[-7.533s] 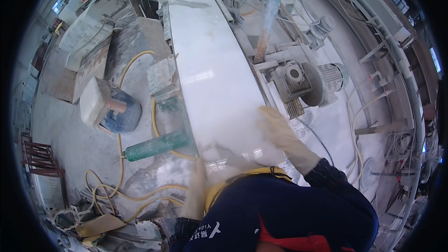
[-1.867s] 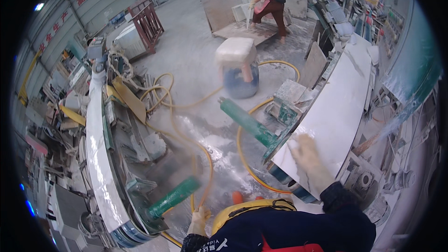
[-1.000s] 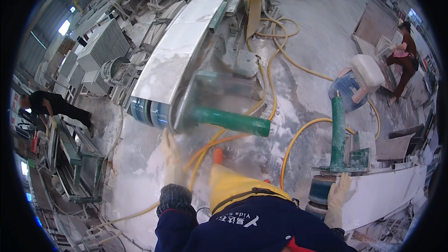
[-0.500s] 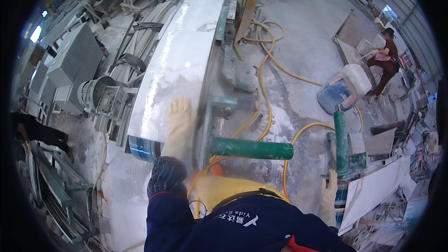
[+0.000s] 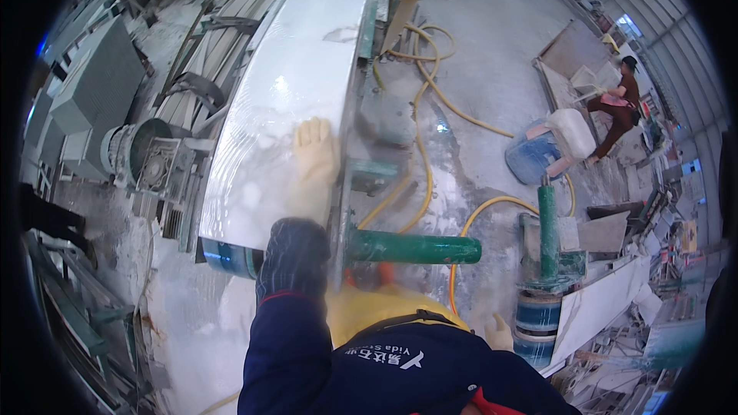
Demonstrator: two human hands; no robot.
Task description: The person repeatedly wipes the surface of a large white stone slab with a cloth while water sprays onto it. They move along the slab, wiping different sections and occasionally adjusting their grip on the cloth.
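A long white stone slab [image 5: 269, 107], wet and shiny with pale grey veining, runs away from me. My left hand [image 5: 314, 150], in a cream rubber glove, lies flat on its near part by the right edge, fingers stretched out and holding nothing. Beneath the slab's near end a dark blue roller-like cylinder [image 5: 231, 257] shows. My right hand [image 5: 498, 333], gloved the same, is low beside my body and apart from the slab. One finger sticks up, the others are partly hidden, and nothing shows in it. A yellow apron [image 5: 384, 309] covers my front.
A green cylinder [image 5: 415, 247] juts out right of the slab. Further right stands a green post [image 5: 547, 223] above a blue cylinder [image 5: 538, 315]. Yellow hoses [image 5: 430, 84] snake over the wet floor near a blue drum [image 5: 530, 157]. A co-worker [image 5: 619, 104] bends at the far right.
My left hand has slid forward and slightly right over the slab. My right hand has come down and left, away from the green post toward my body. The view has shifted a little.
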